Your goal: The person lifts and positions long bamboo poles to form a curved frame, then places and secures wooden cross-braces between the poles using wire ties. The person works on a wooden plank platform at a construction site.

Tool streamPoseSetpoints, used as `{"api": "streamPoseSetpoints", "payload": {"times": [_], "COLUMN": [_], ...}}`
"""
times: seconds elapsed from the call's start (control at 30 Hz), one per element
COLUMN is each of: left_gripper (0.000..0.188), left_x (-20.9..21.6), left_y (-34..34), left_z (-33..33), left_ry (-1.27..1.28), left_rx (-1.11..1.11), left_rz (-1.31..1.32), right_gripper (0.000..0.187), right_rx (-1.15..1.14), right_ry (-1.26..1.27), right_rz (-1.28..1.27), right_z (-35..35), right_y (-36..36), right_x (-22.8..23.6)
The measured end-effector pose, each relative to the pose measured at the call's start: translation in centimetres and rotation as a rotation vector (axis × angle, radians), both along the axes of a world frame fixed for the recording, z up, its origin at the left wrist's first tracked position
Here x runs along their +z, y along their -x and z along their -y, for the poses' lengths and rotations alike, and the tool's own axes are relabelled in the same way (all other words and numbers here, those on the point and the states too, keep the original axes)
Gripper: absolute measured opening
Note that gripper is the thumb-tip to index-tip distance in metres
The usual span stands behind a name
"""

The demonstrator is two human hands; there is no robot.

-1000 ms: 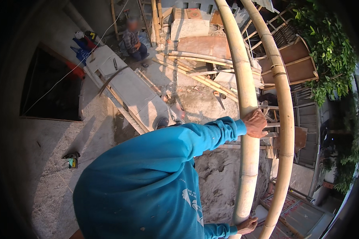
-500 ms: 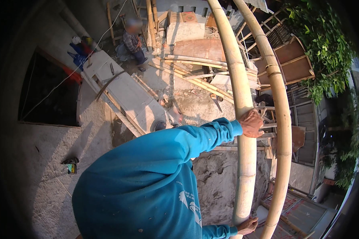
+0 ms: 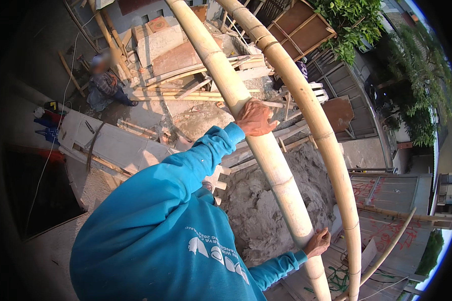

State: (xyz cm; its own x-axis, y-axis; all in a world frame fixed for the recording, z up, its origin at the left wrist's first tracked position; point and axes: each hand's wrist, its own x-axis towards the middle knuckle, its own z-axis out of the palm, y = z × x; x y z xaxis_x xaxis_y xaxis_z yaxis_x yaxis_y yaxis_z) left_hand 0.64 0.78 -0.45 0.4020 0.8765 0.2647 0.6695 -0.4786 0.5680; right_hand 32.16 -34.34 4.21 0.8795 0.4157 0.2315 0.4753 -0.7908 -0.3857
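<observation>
A thick, pale bamboo pole slants from the upper left down to the bottom right, in front of my chest in its teal sweatshirt. Farther up the pole, my left hand lies across it with the fingers curled over the surface. My right hand is on the same pole lower down, its wrist over the top and its bent fingers at the right side. Part of that grip is hidden. A second, slightly curved bamboo pole runs along the right, apart from both hands.
A heap of grey sand lies below the poles. Timber strips and boards are piled beyond. A person stands at far left, near a pale worktop. Metal panels and a thin pole are at right.
My view has turned, so the poles slant more and the surroundings have shifted left. Both hands stay on the same pole. More of the sand heap and the metal panels shows.
</observation>
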Motion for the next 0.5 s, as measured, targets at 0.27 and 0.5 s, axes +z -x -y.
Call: {"api": "streamPoseSetpoints", "payload": {"times": [0.27,0.5], "left_gripper": [0.034,0.037], "left_x": [-0.6,-0.1], "left_y": [-0.1,0.1], "left_z": [0.1,0.2], "left_ry": [-0.003,-0.013], "left_rx": [0.031,0.012], "left_rz": [0.025,0.059], "right_gripper": [0.043,0.042], "right_rx": [-0.002,-0.012], "right_ry": [-0.059,-0.082], "right_rz": [-0.045,-0.030], "right_z": [-0.1,-0.1], "right_y": [0.3,-0.1], "right_x": [0.0,-0.3]}}
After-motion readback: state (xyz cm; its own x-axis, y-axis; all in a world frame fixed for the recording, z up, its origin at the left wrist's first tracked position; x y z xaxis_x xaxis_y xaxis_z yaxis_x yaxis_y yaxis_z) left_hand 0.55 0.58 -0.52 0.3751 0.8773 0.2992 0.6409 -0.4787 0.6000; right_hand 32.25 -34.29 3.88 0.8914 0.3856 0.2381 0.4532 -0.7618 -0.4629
